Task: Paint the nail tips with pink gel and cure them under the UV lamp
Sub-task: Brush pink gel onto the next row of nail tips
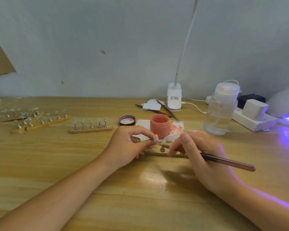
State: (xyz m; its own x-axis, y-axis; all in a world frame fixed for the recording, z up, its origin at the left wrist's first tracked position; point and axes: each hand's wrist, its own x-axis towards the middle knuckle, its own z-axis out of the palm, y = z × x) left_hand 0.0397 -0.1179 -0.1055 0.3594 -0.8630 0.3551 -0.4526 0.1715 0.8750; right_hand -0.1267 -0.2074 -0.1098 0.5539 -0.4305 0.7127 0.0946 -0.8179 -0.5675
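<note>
My left hand [128,147] pinches a small pale nail tip [156,138] between thumb and forefinger, just in front of the open jar of pink gel [159,125]. My right hand [198,150] grips a dark brown brush [227,162], its handle pointing right; the bristle end is hidden behind my fingers. Between both hands lies a wooden strip [157,153] with a metal nail stand [162,148] on it. The UV lamp [285,105] glows purple at the right edge.
Several wooden strips of nail stands with clear tips [91,126] [32,118] lie at the left. The jar lid [127,120], stained paper [177,128], tweezers [167,110], a clip lamp base [174,97], a clear pump bottle [221,110] and a power strip [255,119] stand behind.
</note>
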